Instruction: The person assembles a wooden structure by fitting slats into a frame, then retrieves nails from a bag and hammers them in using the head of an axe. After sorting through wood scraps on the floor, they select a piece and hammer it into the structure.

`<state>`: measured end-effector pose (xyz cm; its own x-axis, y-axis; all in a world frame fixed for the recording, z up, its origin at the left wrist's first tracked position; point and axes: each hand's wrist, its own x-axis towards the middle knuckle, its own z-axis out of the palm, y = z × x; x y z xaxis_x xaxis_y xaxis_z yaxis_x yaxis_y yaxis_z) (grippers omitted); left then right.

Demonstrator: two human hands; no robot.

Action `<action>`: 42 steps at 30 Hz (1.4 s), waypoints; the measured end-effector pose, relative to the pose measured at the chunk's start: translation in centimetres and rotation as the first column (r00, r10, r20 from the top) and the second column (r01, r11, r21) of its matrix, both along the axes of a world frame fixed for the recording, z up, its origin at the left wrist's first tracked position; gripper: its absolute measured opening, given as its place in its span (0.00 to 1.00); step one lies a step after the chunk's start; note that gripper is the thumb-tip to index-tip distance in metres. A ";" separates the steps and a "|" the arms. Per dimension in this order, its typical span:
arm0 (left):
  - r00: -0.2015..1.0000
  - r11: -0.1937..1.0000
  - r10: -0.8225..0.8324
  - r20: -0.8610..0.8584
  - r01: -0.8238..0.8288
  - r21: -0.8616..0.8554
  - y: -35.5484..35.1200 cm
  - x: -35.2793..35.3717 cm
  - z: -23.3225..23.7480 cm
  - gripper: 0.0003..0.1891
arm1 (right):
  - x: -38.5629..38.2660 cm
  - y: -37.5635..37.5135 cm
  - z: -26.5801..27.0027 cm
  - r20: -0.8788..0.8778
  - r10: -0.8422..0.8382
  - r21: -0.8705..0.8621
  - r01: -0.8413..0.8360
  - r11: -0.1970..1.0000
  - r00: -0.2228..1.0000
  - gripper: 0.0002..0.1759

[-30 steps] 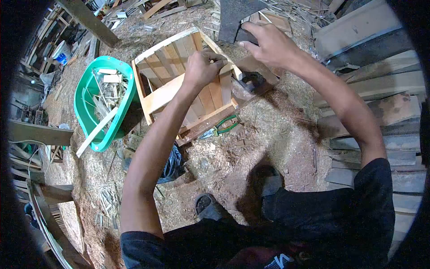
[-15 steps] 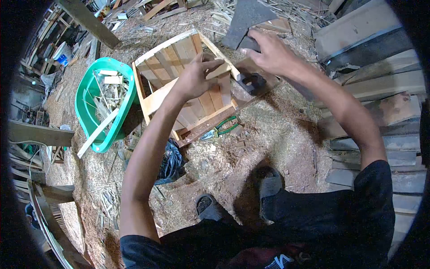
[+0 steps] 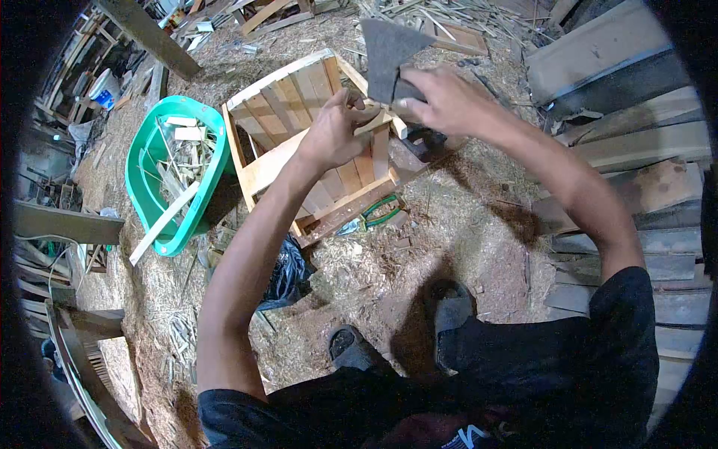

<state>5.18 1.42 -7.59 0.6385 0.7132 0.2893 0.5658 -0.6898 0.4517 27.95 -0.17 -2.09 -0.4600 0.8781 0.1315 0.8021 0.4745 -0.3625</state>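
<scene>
My right hand (image 3: 445,101) is closed round a dark grey hatchet (image 3: 390,52) with a wide, flared metal head; its handle is hidden. The hatchet is raised over the near right corner of a wooden crate (image 3: 280,101) made of light slats. My left hand (image 3: 333,131) rests at the cross board (image 3: 273,161) of the crate, thumb and fingers pinched together close to the corner. What these fingers hold is too small to make out. Beneath the crate lies a brown board (image 3: 340,218), and green-handled pliers (image 3: 383,213) lie beside it.
A green plastic tub (image 3: 134,172) with wood offcuts stands left of the crate. A black plastic bag (image 3: 288,273) lies near my feet. Stacked planks (image 3: 628,142) line the right side. Wood shavings cover the ground.
My right hand has moved left with the hatchet, bringing it closer to the crate's corner and my left hand. My left hand has shifted only slightly, still pinched at the board.
</scene>
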 end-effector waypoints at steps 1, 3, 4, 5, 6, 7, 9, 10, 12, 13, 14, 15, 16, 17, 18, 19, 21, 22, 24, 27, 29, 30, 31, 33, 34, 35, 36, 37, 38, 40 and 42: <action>1.000 1.000 0.006 -0.004 -0.006 -0.020 -0.1 0.1 0.2 0.20 | 0.1 -0.1 0.0 -0.018 -0.003 0.061 0.004 0.998 1.000 0.22; 1.000 1.000 0.005 -0.002 -0.005 0.015 -0.2 0.1 0.3 0.20 | 0.0 -0.5 0.3 -0.052 0.002 0.176 0.008 0.984 0.999 0.20; 1.000 1.000 0.007 -0.001 -0.007 0.031 -0.2 0.0 0.1 0.20 | -0.1 -0.4 1.1 -0.074 -0.042 0.103 0.049 0.993 0.996 0.18; 1.000 0.999 0.003 0.001 -0.003 0.034 -0.1 0.0 -0.1 0.20 | -0.1 -0.2 1.3 -0.097 -0.032 0.132 0.045 0.990 0.995 0.17; 1.000 0.999 -0.003 0.002 0.002 0.040 0.1 0.0 -0.3 0.20 | 0.1 0.2 1.5 -0.120 -0.023 0.163 0.042 0.986 0.992 0.17; 1.000 0.999 -0.008 0.004 0.007 0.050 0.3 0.0 -0.4 0.20 | 0.2 0.4 1.7 -0.144 -0.012 0.198 0.040 0.979 0.990 0.16; 0.999 0.999 -0.017 0.032 0.015 0.049 0.3 -0.1 -0.4 0.20 | 0.0 0.2 1.5 -0.145 -0.015 0.163 0.039 0.986 0.989 0.17; 0.999 0.999 -0.022 0.046 0.020 0.048 0.2 -0.1 -0.3 0.21 | -0.3 -0.5 1.5 -0.119 -0.023 0.121 0.037 0.992 0.993 0.17; 0.999 1.000 -0.020 0.033 0.020 0.005 -0.2 0.0 0.5 0.21 | -0.3 -0.7 0.8 0.053 -0.044 -0.020 0.045 0.999 0.998 0.20; 0.999 1.000 -0.019 0.026 0.020 -0.018 -0.5 0.1 0.9 0.22 | -0.1 -0.6 0.5 0.023 -0.021 0.033 0.020 0.999 1.000 0.21; 0.999 1.000 -0.026 0.034 0.026 0.008 -0.4 0.1 0.6 0.22 | 0.0 -0.6 0.3 -0.005 0.004 0.087 -0.004 0.996 1.000 0.21; 0.999 0.999 -0.033 0.042 0.031 0.035 -0.2 0.1 0.4 0.22 | -0.1 -0.6 0.3 -0.032 0.032 0.140 -0.027 0.990 0.999 0.22; 0.998 0.998 -0.038 0.050 0.035 0.059 -0.1 0.0 0.2 0.23 | -0.2 -0.8 0.9 -0.011 -0.015 0.163 0.017 0.986 1.000 0.20; 0.999 0.999 -0.023 0.045 0.021 0.032 0.0 -0.1 -0.1 0.23 | -0.1 -0.6 1.3 -0.051 -0.004 0.179 0.013 0.984 0.999 0.19; 0.999 1.000 -0.007 0.039 0.007 0.006 -0.1 0.0 0.2 0.23 | 0.0 -0.2 1.5 -0.090 0.008 0.195 0.010 0.981 0.996 0.19; 0.999 1.000 0.009 0.032 -0.008 -0.020 -0.2 0.0 0.2 0.23 | 0.2 0.3 1.6 -0.129 0.021 0.211 0.007 0.977 0.991 0.18; 0.999 1.000 0.003 0.040 -0.003 0.009 -0.2 0.0 0.1 0.22 | 0.1 0.5 1.7 -0.121 -0.016 0.199 0.040 0.979 0.993 0.18; 0.999 1.000 -0.002 0.044 0.001 0.024 -0.2 0.0 0.2 0.22 | -0.2 0.1 1.7 -0.137 -0.022 0.167 0.045 0.985 0.990 0.18; 0.999 0.999 0.014 0.034 -0.012 -0.045 -0.5 0.1 0.7 0.22 | -0.3 -0.5 1.3 -0.102 -0.029 0.104 0.040 0.994 0.994 0.18; 0.999 1.000 -0.004 0.049 0.005 -0.024 -0.2 0.2 0.4 0.21 | -0.2 -0.7 0.5 -0.030 -0.021 0.071 0.023 0.997 0.999 0.19; 0.998 1.000 -0.018 0.055 0.018 0.003 0.1 0.0 -0.3 0.20 | 0.0 -0.3 0.3 -0.094 -0.013 0.131 0.025 0.991 0.995 0.20; 0.998 1.000 -0.018 0.053 0.018 0.004 0.0 0.0 -0.2 0.20 | 0.3 0.2 0.4 -0.100 -0.014 0.148 0.029 0.989 0.995 0.20; 0.999 1.000 -0.016 0.051 0.016 0.008 0.0 -0.1 -0.2 0.20 | 0.6 0.8 0.8 -0.106 -0.014 0.166 0.031 0.986 0.994 0.20; 0.998 0.999 -0.016 0.066 0.014 0.031 0.1 -0.1 -0.4 0.20 | 0.6 1.1 1.4 -0.112 -0.013 0.179 0.033 0.983 0.994 0.20; 0.997 0.999 -0.020 0.074 0.017 0.044 0.1 0.0 -0.4 0.20 | 0.4 0.9 1.8 -0.110 -0.015 0.174 0.034 0.984 0.994 0.20; 0.997 0.999 -0.024 0.069 0.022 0.037 0.2 0.0 -0.4 0.20 | 0.2 0.6 2.0 -0.108 -0.018 0.169 0.036 0.985 0.994 0.21; 0.998 0.999 -0.028 0.064 0.026 0.031 0.1 0.0 -0.1 0.20 | 0.0 0.2 1.7 -0.034 -0.028 0.120 0.032 0.992 0.999 0.20; 0.998 0.999 -0.032 0.057 0.031 0.025 0.0 0.0 0.1 0.20 | -0.3 -0.3 1.2 0.039 -0.035 0.070 0.033 0.997 0.999 0.20; 0.998 0.999 -0.027 0.054 0.026 0.025 -0.1 0.0 0.2 0.21 | -0.4 -0.6 0.9 0.113 -0.037 0.020 0.035 0.999 0.993 0.20; 0.998 1.000 -0.019 0.052 0.017 0.026 -0.3 0.0 0.2 0.21 | -0.1 -0.4 0.7 0.047 -0.034 0.063 0.031 0.998 0.998 0.21; 0.998 0.998 -0.028 0.060 0.025 0.053 0.0 -0.1 -0.2 0.22 | 0.0 -0.1 1.0 -0.049 0.030 0.174 -0.021 0.985 0.998 0.20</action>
<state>5.13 1.38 -7.78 0.6371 0.6791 0.3645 0.5195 -0.7277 0.4478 27.97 -0.29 -1.09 -0.4704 0.8284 0.3043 0.7718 0.5533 -0.3134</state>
